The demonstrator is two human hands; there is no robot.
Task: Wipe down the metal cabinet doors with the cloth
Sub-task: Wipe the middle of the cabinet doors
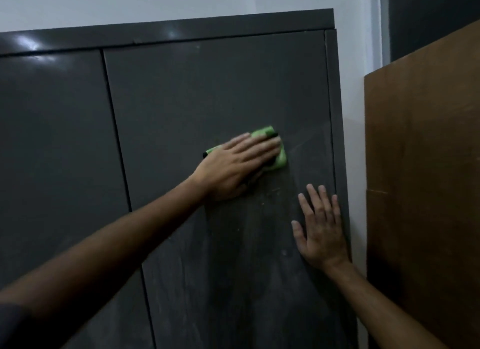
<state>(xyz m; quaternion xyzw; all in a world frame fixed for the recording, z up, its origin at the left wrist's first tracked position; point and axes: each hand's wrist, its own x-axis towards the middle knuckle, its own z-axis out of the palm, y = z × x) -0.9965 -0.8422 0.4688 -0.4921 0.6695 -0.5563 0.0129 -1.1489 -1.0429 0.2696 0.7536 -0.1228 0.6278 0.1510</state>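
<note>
A crumpled bright green cloth (272,151) is pressed flat under the left hand (233,166), fingers extended, against the streaked dark grey metal cabinet door (207,88). The right hand (320,231) is laid open-palmed, fingers spread, beside it.

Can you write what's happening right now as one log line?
left hand: pressing green cloth flat on right dark grey metal cabinet door | right hand: open, flat on same door | door: streaky
</note>
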